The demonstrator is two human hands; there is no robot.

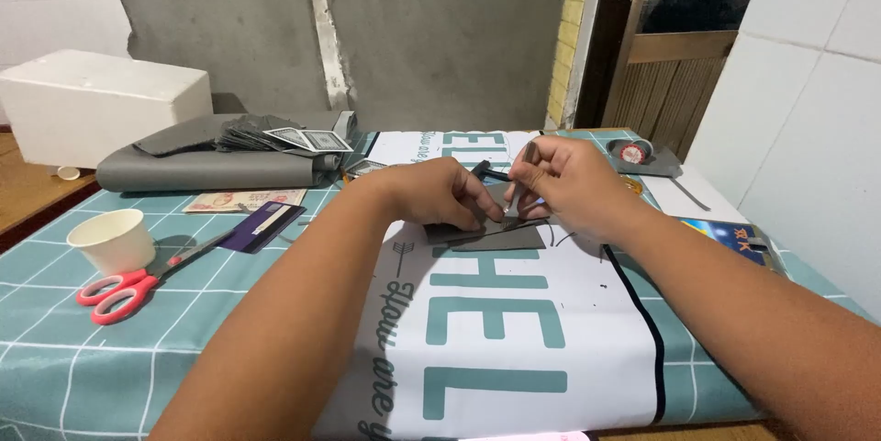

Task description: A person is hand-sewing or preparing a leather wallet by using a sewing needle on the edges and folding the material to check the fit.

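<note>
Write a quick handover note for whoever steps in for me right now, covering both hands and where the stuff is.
Left hand: fingers pressing down on the dark grey piece lying on the white printed sheet.
Right hand: pinching a thin silvery tool, its tip down at the piece.
Nearby: red scissors and paper cup at left, grey material with loose cards behind.
Done: the piece is laid flat and held.
Left: the work with the tool on the piece; how far along it is I cannot tell.

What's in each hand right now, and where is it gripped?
The right hand pinches a thin pen-like tool near its middle, tip down on the grey sheet. The left hand presses the sheet's upper edge flat with its fingertips.
</note>
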